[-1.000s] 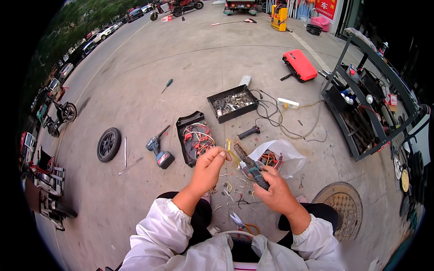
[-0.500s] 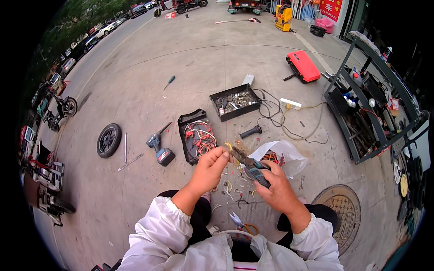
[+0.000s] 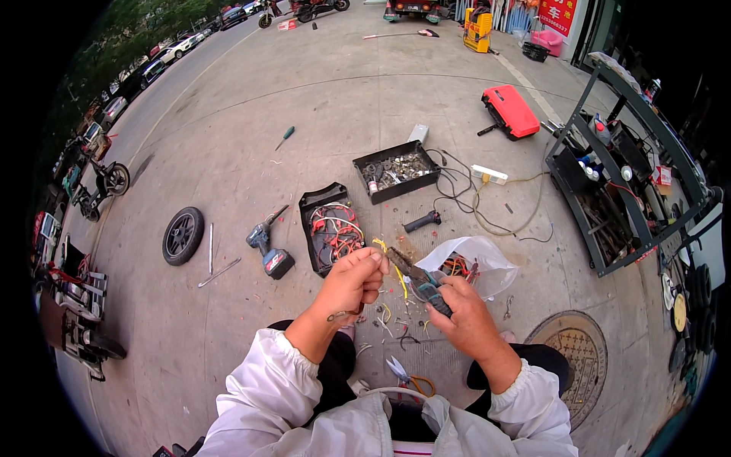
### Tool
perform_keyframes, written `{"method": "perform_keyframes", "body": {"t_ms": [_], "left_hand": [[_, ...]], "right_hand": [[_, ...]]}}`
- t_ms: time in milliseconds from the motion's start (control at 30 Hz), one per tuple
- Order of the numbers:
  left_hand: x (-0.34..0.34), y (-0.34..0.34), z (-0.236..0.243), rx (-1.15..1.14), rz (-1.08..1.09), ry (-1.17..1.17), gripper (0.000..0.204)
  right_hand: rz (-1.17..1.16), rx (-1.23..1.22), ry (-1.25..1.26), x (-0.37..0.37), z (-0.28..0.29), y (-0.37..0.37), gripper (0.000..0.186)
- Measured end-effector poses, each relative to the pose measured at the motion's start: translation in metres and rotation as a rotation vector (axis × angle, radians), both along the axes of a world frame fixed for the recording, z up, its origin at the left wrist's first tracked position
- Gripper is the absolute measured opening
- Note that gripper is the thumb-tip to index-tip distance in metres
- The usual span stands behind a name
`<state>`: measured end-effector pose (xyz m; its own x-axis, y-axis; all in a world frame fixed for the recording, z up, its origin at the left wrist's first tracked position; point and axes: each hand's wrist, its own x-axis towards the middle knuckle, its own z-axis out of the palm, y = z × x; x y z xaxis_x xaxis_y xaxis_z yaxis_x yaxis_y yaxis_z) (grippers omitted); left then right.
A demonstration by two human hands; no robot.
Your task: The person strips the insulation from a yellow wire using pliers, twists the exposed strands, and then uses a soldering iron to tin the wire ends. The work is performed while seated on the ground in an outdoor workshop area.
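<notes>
Between the thumb and fingers of my left hand (image 3: 352, 286) is a thin yellow wire (image 3: 378, 244), its far part partly hidden by the fingers. A short brown wire end with a ring terminal (image 3: 340, 314) shows below that hand, by the wrist. My right hand (image 3: 466, 314) is wrapped round the teal and black handles of a pair of pliers (image 3: 428, 289). The jaws of the pliers point up and left, close beside my left fingertips; whether they touch the wire I cannot tell. A white plastic bag (image 3: 495, 268) holding wires lies just beyond my right hand.
A black tray of red and white wires (image 3: 306, 242), a box of metal parts (image 3: 415, 187), a cordless drill (image 3: 261, 244) and a small wheel (image 3: 183, 236) lie around. Orange-handled scissors (image 3: 419, 383) rest between my feet. A tool cart (image 3: 594, 175) stands right.
My left hand has turned a little, and the ring terminal now shows below it. The pliers have tilted slightly, and more yellow wire is visible beside the jaws.
</notes>
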<state>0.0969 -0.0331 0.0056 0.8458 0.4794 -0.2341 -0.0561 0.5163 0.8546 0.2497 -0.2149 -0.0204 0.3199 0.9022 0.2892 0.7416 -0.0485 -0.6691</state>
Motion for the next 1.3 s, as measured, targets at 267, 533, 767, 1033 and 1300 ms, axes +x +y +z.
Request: {"method": "perform_keyframes", "body": {"t_ms": [267, 533, 767, 1033, 1300], "left_hand": [[-0.004, 0.003, 0.004, 0.134, 0.010, 0.074, 0.023], [-0.007, 0.007, -0.006, 0.325, -0.009, 0.113, 0.024], [-0.004, 0.001, -0.003, 0.309, -0.022, 0.114, 0.025], [-0.004, 0.010, -0.007, 0.222, -0.105, 0.078, 0.023], [-0.003, 0.005, -0.008, 0.550, -0.174, 0.222, 0.016]], "right_hand": [[-0.022, -0.005, -0.045, -0.004, 0.007, 0.002, 0.028], [0.016, -0.012, -0.086, -0.002, 0.007, 0.002, 0.031], [-0.001, -0.066, -0.056, -0.005, 0.009, 0.000, 0.031], [-0.096, -0.081, -0.041, -0.011, 0.006, 0.006, 0.030], [-0.038, -0.080, 0.086, -0.008, 0.005, 0.006, 0.027]]}}
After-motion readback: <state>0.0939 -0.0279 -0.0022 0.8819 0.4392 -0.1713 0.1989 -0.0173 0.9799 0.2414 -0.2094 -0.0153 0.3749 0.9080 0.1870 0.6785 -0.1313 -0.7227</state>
